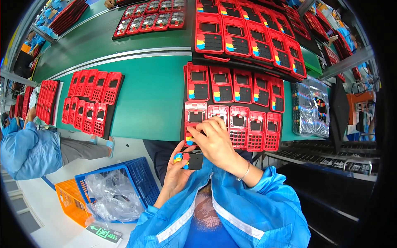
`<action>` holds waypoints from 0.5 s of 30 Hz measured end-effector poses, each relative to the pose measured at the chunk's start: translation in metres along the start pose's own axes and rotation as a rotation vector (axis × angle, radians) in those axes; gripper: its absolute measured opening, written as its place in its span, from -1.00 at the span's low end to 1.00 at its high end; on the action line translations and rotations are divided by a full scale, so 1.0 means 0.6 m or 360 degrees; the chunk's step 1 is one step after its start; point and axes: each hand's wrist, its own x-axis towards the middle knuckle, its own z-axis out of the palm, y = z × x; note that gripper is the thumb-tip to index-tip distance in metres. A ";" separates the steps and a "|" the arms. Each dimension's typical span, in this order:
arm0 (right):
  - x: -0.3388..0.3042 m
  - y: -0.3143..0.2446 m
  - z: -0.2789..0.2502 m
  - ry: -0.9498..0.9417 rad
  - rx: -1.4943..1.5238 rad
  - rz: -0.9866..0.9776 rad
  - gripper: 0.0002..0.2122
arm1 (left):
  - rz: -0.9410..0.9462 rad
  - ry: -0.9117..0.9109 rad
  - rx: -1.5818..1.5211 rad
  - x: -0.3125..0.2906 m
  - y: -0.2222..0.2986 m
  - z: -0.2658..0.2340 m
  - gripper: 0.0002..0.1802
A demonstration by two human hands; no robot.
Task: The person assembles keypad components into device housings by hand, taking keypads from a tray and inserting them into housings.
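Observation:
My left hand [175,175] is closed on a black rubber keypad [193,161] with blue, yellow and red keys at one end. Just above it, my right hand [217,142] bends over the front left red handset housing [195,108]. Its fingertips are pinched together at that housing's lower half, where yellow and blue keys show; what they hold, if anything, is hidden. Beside it in the front row, several red housings [239,129] have bare key holes. Behind them stands a row of housings fitted with black keypads [220,82]. All lie on a black tray.
Stacked trays of red housings [250,37] rise behind. Another tray of housings [97,89] lies left on the green table [153,95]. Clear plastic-wrapped parts [312,107] stand right. Blue [142,177] and orange crates [68,202] sit on the floor. A person in blue [31,146] works far left.

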 end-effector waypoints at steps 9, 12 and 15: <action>0.004 -0.006 0.011 0.0175 -0.0048 0.0084 -0.72 | 0.0019 0.0010 0.0033 0.001 -0.003 -0.008 -0.18; -0.001 -0.001 0.007 0.0126 -0.0095 0.0055 -0.72 | 0.0022 0.0001 0.0024 0.001 -0.004 -0.008 -0.22; -0.001 0.004 0.001 0.0029 -0.0129 0.0000 -0.73 | 0.0011 -0.0005 0.0017 -0.001 -0.001 -0.010 -0.32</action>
